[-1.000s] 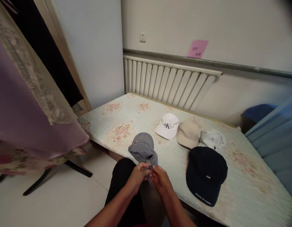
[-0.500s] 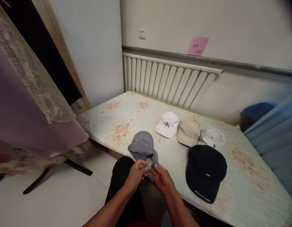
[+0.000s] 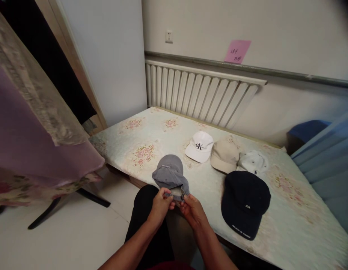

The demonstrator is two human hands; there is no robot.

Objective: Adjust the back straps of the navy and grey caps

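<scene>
A grey baseball cap (image 3: 171,174) lies at the near edge of the bed, brim pointing away and its back strap toward me. My left hand (image 3: 162,202) pinches the left side of that strap between thumb and fingers. On the strap's right side, by a small dark buckle, my right hand (image 3: 192,208) is closed with its fingertips. The strap spans the gap between both hands. Right of it rests a navy cap (image 3: 245,202) with small white lettering. Farther back sit a white cap (image 3: 199,146) with black letters, a beige cap (image 3: 226,153) and a pale cap (image 3: 253,163).
The caps lie on a bed with a flowered cover (image 3: 117,150). Behind it are a white radiator (image 3: 196,90) and a pink note (image 3: 237,51) on the wall. Draped clothes (image 3: 50,112) hang at left; a blue curtain (image 3: 328,150) hangs at right.
The strap, which hung down loosely at the right hand, now stretches across between both hands. My left hand has moved slightly and now grips its left part.
</scene>
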